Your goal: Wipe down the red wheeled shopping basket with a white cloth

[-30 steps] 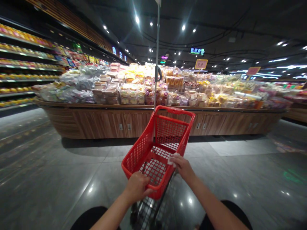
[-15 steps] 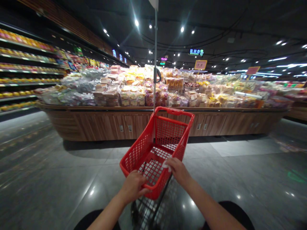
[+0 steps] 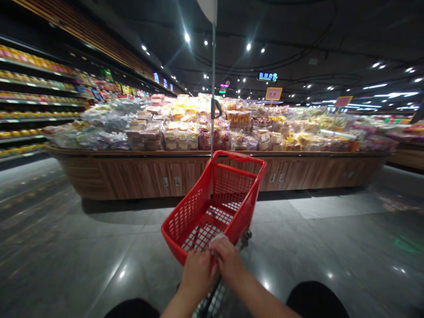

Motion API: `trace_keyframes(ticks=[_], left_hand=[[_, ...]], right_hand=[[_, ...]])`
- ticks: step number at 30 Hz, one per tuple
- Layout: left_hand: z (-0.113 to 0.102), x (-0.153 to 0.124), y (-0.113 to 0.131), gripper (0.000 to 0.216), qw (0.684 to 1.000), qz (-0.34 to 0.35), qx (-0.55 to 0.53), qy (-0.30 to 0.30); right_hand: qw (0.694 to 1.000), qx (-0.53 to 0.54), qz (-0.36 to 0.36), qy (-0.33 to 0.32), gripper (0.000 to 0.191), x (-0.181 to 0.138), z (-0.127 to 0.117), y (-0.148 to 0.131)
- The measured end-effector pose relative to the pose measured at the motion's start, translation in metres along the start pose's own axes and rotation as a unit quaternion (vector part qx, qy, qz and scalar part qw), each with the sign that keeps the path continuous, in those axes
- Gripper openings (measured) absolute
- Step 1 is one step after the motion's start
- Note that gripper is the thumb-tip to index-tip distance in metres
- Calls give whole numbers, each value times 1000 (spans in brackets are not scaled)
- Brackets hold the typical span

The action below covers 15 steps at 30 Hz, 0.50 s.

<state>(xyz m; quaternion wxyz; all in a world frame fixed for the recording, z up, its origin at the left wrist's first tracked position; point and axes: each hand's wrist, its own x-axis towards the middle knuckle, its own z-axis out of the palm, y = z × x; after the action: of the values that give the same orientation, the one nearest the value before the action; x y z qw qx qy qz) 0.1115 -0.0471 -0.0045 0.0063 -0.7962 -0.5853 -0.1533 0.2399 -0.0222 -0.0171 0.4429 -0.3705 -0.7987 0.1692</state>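
A red plastic shopping cart [image 3: 222,218] stands in front of me, its grid-sided basket tilted toward me. My left hand [image 3: 199,269] is closed around the near rim of the basket. Right beside it, my right hand [image 3: 228,259] has its fingers closed on a crumpled white tissue [image 3: 218,238], over the near rim. The two hands touch or nearly touch, and they hide the near corner of the cart.
Past the cart runs a wood-panelled display counter [image 3: 132,176] heaped with bagged baked goods [image 3: 180,134]. A grey pole [image 3: 213,57] rises behind the cart. Stocked shelves [image 3: 36,97] line the left. Grey tiled floor [image 3: 298,238] surrounds the cart.
My right hand has moved left and down with the tissue, while my left hand has shifted right along the rim. They are now together. The cart has shifted slightly left in view.
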Motion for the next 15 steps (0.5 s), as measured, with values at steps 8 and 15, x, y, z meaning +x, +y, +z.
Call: trace_keyframes(ticks=[8,15], left_hand=[[-2,-5,-15,40,998,-31,40,47],[7,-6,-40,44,990,-4,86,112]], right_hand=[[997,-56,4,-44,25,25,-36,24],[990,-87,98,45,16,49,-43,39]])
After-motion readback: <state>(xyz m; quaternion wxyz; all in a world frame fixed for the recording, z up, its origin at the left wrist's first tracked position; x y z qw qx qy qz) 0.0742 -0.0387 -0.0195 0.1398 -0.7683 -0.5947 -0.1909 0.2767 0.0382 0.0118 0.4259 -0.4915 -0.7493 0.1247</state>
